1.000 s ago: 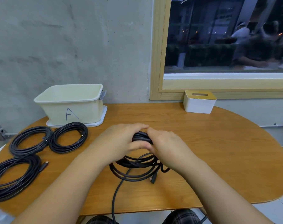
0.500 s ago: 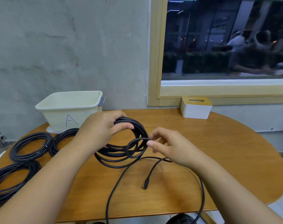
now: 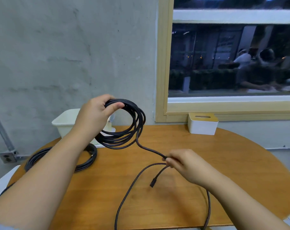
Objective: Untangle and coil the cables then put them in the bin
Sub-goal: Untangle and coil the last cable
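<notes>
Nearest: slack black cable [image 3: 124,196], trailing over the near edge of the wooden table [image 3: 240,163] in two runs, one rising to the right hand, the other passing under the right forearm. Free plug end [image 3: 152,185], hanging just below the right hand, above the tabletop. Right hand [image 3: 184,165]: fingers pinched on the cable where it doubles back, low over the table centre. From this pinch a short strand climbs up and to the left into the coil [image 3: 124,123]. Left hand [image 3: 94,115]: closed round the top of the coil, which is held raised and roughly upright, its loops hanging open below. Key relation: the coil lies up-left of the right hand, the slack lies toward the viewer; the next loop would likely travel from right hand to left. Left side: a finished coiled cable [image 3: 84,163], flat on the table. Behind the left forearm: cream bin [image 3: 64,123], partly hidden. Far right: white box [image 3: 202,125] at the window sill.
</notes>
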### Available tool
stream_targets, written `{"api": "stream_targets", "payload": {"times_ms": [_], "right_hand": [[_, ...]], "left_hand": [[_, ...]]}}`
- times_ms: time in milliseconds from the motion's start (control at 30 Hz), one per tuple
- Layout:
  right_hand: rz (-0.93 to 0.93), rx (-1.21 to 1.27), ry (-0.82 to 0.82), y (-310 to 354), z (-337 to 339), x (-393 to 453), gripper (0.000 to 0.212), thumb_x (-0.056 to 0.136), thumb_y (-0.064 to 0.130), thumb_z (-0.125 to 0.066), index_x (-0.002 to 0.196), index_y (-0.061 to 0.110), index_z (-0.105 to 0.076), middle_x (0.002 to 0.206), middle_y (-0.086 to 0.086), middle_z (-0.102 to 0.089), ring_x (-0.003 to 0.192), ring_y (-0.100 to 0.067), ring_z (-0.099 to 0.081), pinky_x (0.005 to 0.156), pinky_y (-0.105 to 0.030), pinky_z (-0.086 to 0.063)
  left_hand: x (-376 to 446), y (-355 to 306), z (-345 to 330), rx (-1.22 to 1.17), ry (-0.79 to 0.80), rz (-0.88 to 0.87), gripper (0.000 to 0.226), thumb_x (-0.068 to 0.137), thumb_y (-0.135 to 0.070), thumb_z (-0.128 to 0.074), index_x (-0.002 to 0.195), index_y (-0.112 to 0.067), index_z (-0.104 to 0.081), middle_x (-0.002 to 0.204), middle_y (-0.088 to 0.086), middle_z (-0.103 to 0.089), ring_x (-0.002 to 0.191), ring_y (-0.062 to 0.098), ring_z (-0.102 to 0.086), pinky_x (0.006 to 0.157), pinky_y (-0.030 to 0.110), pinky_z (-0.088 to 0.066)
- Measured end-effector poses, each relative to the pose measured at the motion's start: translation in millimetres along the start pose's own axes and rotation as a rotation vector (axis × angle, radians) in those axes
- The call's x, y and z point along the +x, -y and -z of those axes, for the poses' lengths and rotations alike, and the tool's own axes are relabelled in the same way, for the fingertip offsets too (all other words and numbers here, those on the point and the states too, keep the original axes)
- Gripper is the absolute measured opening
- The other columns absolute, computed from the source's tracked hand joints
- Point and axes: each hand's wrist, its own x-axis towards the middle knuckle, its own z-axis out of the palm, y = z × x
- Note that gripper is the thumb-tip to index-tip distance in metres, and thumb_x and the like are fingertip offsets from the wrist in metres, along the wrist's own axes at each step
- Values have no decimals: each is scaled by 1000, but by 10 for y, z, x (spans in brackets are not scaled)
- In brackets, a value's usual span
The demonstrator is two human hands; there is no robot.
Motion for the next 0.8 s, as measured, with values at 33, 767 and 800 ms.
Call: {"api": "stream_targets", "payload": {"times_ms": [33,767,800], "right_hand": [[-43,-54,12,-71,-13,-9,20,98,29,-46,103,26,-65,90,12,-63,85,-6,-57,72,-20,-44],[-122,255,-240,117,407,90,60,92,21,-55,143,30,-25,129,17,-44,119,1,-43,97,-19,-37],[-77,292,-253,180,393,103,62,93,20,-54,145,32,-22,133,20,-39,124,4,-37,101,-18,-32]], "left_hand": [[20,-29,27,-23,-12,-8,13,86,-44,-58,79,-33,-60,74,3,-63,72,21,-56,64,37,-43],[-188,-231,-202,-49,139,-88,25,77,-58,-54,80,-34,-63,72,-3,-66,71,13,-59,66,34,-45],[-201,-220,-231,-51,155,-101,23,78,-60,-55,79,-37,-62,72,-4,-66,71,12,-59,67,35,-45]]}}
